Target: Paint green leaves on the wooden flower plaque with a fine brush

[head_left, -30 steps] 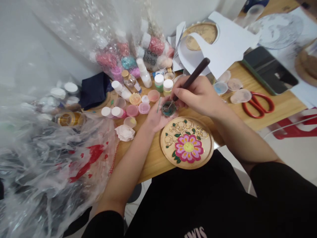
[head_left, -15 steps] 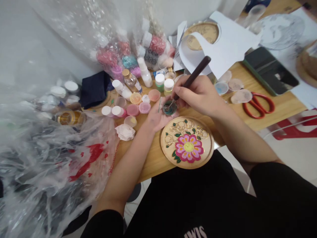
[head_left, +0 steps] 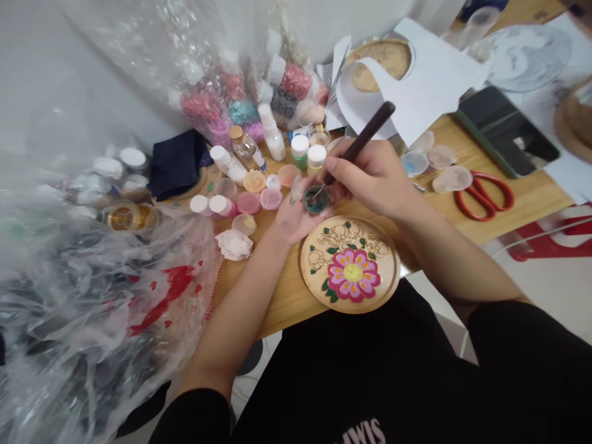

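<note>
My left hand (head_left: 296,216) holds a small clear cup of dark green paint (head_left: 316,200), its flip lid raised on the left. My right hand (head_left: 365,176) is closed round a dark-handled tool (head_left: 370,132) with a thin metal tip, which reaches down into the cup. Whether the tip is a needle or a narrow spatula I cannot tell. Just below the hands, a round wooden plaque (head_left: 314,290) lies at the table's front edge. It bears a pink and magenta flower (head_left: 354,274) with a yellow centre, green leaves and gold outlines, some shapes being bare wood.
Small paint cups (head_left: 248,203), white-capped bottles (head_left: 229,165) and a crumpled tissue (head_left: 234,245) stand left of my hands. Red-handled scissors (head_left: 485,196) and a phone (head_left: 506,132) lie to the right. Plastic bags (head_left: 115,320) crowd the left side; paper sheets (head_left: 420,80) lie behind.
The tool's tip has shifted slightly within the green cup, and the cup's lid is tilted a little differently. Both hands stay in nearly the same place; the plaque has not moved noticeably.
</note>
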`<state>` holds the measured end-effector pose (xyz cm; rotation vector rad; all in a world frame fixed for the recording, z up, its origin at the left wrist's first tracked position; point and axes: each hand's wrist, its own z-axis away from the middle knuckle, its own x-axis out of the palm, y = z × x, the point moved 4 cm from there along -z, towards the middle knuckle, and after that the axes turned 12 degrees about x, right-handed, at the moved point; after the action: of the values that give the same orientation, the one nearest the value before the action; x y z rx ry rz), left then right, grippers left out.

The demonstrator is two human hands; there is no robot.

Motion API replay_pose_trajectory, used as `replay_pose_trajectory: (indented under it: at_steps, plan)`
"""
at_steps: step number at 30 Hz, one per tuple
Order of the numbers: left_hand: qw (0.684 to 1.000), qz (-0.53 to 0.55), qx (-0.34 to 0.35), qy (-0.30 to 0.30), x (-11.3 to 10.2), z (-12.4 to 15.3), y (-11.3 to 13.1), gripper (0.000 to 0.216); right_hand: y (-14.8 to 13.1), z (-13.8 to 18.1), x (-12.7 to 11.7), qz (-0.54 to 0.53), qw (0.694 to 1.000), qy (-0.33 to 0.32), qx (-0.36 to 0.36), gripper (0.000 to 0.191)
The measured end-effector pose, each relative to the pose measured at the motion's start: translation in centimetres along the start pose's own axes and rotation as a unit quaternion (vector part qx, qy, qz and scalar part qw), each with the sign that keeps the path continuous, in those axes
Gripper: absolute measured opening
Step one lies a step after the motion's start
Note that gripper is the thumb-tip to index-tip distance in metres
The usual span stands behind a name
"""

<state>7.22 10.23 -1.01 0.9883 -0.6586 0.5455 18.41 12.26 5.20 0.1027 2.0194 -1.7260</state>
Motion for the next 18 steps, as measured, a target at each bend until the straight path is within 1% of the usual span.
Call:
replay_pose_trajectory:
  at_steps: [2,4,7,13,18]
  plan:
    - [1.0,0.004,0.012,-0.01,0.0,-0.06,0.02,0.041,-0.18,0.14,0.09,0.005,1.0,0.001,0.002,0.035]
    - [0.999,0.009,0.018,-0.026,0.13,-0.04,0.06,0.049,-0.3,0.23,0.14,0.009,1.0,0.001,0.004,0.037]
    - [0.999,0.001,0.002,-0.033,0.35,0.12,0.07,0.055,-0.37,0.25,0.15,0.012,1.0,0.0,0.0,0.037]
    - [1.0,0.001,-0.006,-0.009,0.77,0.42,0.36,0.054,-0.45,0.21,0.1,0.014,1.0,-0.006,0.004,0.032]
    - [1.0,-0.003,-0.012,0.017,0.61,0.31,0.27,0.048,-0.46,0.24,0.16,0.008,1.0,-0.017,0.008,0.028]
